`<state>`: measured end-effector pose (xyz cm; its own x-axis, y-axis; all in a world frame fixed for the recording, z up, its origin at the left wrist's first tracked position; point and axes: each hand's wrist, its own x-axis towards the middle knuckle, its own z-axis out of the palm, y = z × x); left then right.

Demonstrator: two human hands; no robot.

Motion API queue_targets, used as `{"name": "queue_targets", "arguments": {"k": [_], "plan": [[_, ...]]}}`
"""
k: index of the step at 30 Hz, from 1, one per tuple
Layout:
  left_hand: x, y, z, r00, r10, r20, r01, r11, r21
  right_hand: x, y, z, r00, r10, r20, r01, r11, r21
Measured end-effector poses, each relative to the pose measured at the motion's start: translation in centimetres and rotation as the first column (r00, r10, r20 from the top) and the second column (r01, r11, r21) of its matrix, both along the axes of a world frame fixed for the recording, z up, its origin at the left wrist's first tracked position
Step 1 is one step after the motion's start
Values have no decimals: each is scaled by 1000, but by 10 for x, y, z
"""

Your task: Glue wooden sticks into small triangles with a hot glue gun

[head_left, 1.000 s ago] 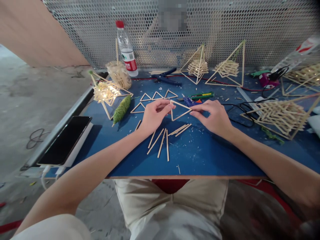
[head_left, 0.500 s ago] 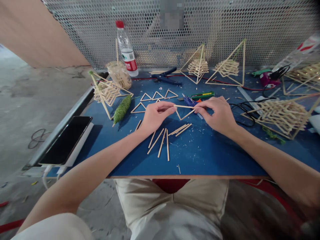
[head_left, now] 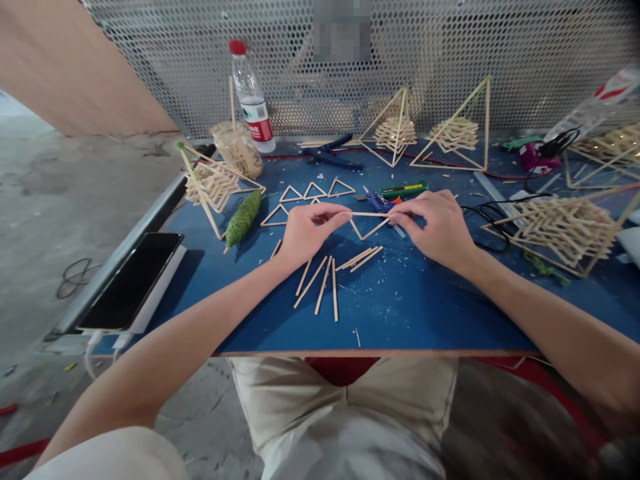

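Note:
Between my two hands is a small triangle of thin wooden sticks, one corner pointing toward me. My left hand pinches the left end of its top stick between thumb and fingers. At the other end, my right hand pinches the right corner. Loose wooden sticks lie fanned out on the blue table just below the hands. Behind my left hand rest several finished stick triangles. A blue glue gun, partly hidden, lies behind my right hand, beside a green utility knife.
Stick pyramids stand along the perforated metal panel. A water bottle, a jar of sticks and a green yarn bundle are at left, near a phone. Blue pliers lie behind; a layered stick frame sits right.
Almost nothing differs. Both hands keep their pinch on the stick triangle at the same spot, and the view has shifted very slightly.

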<state>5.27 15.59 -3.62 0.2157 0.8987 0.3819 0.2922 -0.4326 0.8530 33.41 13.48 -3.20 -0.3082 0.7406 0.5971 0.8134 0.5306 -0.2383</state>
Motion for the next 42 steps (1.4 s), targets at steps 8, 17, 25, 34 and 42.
{"name": "queue_targets", "arguments": {"k": [8, 17, 25, 34, 42], "plan": [[-2, 3, -2, 1000, 4, -6, -4, 1000, 23, -1, -1, -2, 1000, 16, -13, -16, 1000, -18], [-1, 2, -1, 1000, 12, -28, -12, 1000, 4, -2, -2, -3, 1000, 16, -25, -17, 1000, -5], [1, 2, -5, 1000, 20, 22, -20, 1000, -22, 0, -2, -4, 999, 16, -48, -19, 998, -55], [-1, -1, 0, 996, -67, 64, 65, 998, 24, -6, -5, 3, 949, 36, -312, -81, 988, -134], [-4, -6, 6, 793, -552, 257, 609, 710, -354, -5, -3, 0, 805, 128, -579, -283, 941, -185]]}}
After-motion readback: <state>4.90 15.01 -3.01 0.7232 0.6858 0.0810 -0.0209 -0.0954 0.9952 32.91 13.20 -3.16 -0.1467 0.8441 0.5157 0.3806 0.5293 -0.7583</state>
